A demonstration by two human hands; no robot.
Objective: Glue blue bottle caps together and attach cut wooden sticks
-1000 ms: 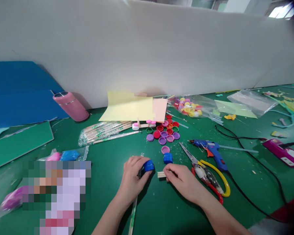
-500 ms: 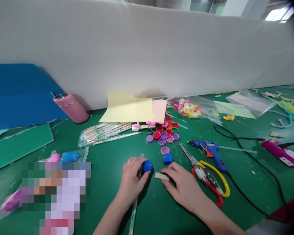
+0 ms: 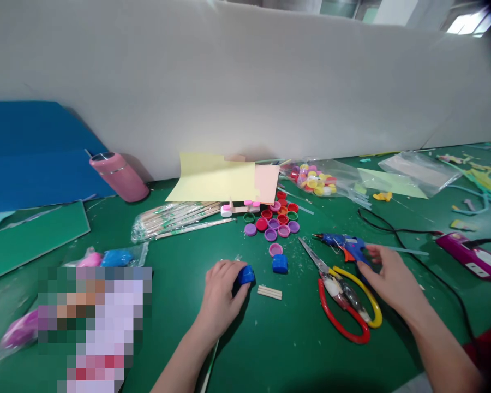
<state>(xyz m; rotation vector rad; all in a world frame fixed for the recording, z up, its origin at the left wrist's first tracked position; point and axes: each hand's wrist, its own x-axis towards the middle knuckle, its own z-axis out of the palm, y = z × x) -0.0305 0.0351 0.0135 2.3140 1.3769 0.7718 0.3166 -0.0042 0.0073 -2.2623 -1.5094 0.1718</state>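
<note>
My left hand [image 3: 221, 292] is closed on a blue bottle cap [image 3: 246, 274] that rests on the green table, with a thin stick under the palm. Short wooden sticks [image 3: 269, 292] lie loose just right of that cap. A second blue cap [image 3: 280, 264] and a pink cap [image 3: 275, 250] sit just beyond them. My right hand [image 3: 388, 278] is over at the blue glue gun [image 3: 347, 245], its fingers curling onto the handle. Whether the grip has closed is unclear.
Red and yellow handled scissors [image 3: 343, 297] lie between my hands. A cluster of coloured caps [image 3: 275, 218], a bag of caps [image 3: 317, 179], wrapped sticks [image 3: 175, 218], yellow paper [image 3: 213, 177], a pink bottle [image 3: 118, 177] and a black cable [image 3: 417, 262] lie beyond.
My right hand let go of the short wooden sticks and moved right across the scissors to the glue gun. My left hand stayed on the blue cap.
</note>
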